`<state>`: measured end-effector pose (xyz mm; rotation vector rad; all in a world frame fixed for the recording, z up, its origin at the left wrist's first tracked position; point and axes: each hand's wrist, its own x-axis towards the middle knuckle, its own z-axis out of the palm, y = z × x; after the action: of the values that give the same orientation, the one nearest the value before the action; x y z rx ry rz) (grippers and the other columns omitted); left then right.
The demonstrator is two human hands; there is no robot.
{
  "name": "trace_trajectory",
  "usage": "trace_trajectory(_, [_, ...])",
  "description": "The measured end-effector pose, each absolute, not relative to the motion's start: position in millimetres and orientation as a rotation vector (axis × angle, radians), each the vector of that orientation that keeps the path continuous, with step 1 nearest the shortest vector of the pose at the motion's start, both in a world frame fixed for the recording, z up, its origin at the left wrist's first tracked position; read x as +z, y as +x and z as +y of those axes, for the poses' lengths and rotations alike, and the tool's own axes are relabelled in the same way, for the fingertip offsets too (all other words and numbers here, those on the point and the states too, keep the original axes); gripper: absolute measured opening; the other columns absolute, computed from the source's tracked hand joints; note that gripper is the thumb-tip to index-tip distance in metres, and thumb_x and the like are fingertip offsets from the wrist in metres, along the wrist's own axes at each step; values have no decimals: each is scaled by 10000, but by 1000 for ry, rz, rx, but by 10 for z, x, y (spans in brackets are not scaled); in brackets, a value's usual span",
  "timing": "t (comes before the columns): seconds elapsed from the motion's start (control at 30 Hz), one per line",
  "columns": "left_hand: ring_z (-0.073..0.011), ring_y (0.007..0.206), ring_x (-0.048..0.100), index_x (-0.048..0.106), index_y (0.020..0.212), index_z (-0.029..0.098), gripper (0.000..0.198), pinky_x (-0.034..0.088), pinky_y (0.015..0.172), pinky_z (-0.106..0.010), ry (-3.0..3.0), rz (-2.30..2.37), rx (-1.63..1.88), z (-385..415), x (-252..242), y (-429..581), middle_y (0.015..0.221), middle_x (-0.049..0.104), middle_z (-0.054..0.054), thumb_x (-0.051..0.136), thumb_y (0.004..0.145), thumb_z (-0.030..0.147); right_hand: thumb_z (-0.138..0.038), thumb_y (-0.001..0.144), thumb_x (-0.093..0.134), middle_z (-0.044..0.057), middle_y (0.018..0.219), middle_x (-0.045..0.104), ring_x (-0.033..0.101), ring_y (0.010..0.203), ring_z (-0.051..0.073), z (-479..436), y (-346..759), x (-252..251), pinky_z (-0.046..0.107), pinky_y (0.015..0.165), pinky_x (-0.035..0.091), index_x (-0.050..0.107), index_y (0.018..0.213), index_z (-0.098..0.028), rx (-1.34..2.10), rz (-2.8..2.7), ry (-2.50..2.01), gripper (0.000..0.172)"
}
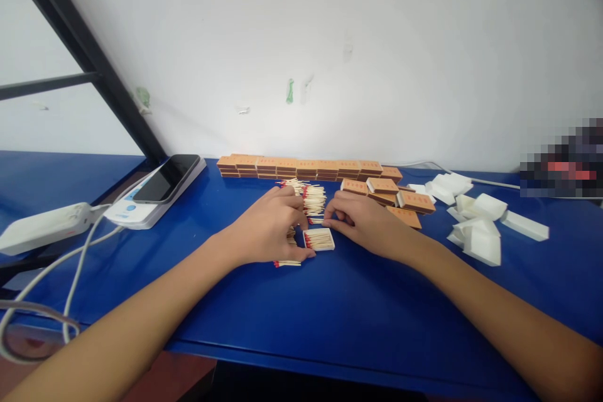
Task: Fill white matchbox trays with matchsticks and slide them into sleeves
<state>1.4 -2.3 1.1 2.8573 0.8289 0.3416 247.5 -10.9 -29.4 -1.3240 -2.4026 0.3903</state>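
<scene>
A small white tray [320,239] filled with red-tipped matches lies on the blue table [330,308] between my hands. My left hand [271,226] rests on the table just left of it, fingers curled over a bundle of matches, thumb by the tray's left corner. My right hand [365,220] sits at the tray's upper right, fingertips pinched together on a few matches. Behind the hands stands a loose pile of matches [311,198]. A few stray matches [287,262] lie under my left hand.
A row of stacked orange matchbox sleeves [301,168] lines the wall, with more orange sleeves [400,198] at the right. White inner trays [478,220] lie scattered far right. At the left are a phone [164,179] on a white device, a white adapter [44,226] and cables.
</scene>
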Motion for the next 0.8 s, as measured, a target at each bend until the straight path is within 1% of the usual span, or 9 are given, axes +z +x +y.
trace_trajectory(0.27, [-225,920,582,798,928,179,375,416,936,-398,2854,837,345,-25,9,26,869,673,-33,851,782,521,-222,988,647,17,880,583,531,746,159,-87,2501,-331,284,662,380,664,934,-209,380,-2390,-1283,57])
trace_trajectory(0.47, [-223,919,580,795,928,182,369,412,927,-401,2858,825,344,-22,0,19,873,671,-29,843,791,521,-247,993,650,15,847,578,533,742,163,-90,2481,-314,286,661,379,655,887,-203,396,-2386,-1323,115])
trace_trajectory(0.63, [-222,921,575,794,928,182,376,415,896,-391,2863,825,355,-25,-5,12,867,669,-29,845,786,526,-242,991,656,18,865,590,536,741,160,-81,2473,-317,286,662,381,664,906,-199,376,-2392,-1328,96])
trace_trajectory(0.8, [-219,907,579,791,929,180,378,415,912,-398,2862,822,358,-14,-8,21,864,667,-25,852,779,522,-220,985,647,26,853,600,546,746,166,-85,2478,-310,290,658,381,679,897,-196,343,-2414,-1309,97])
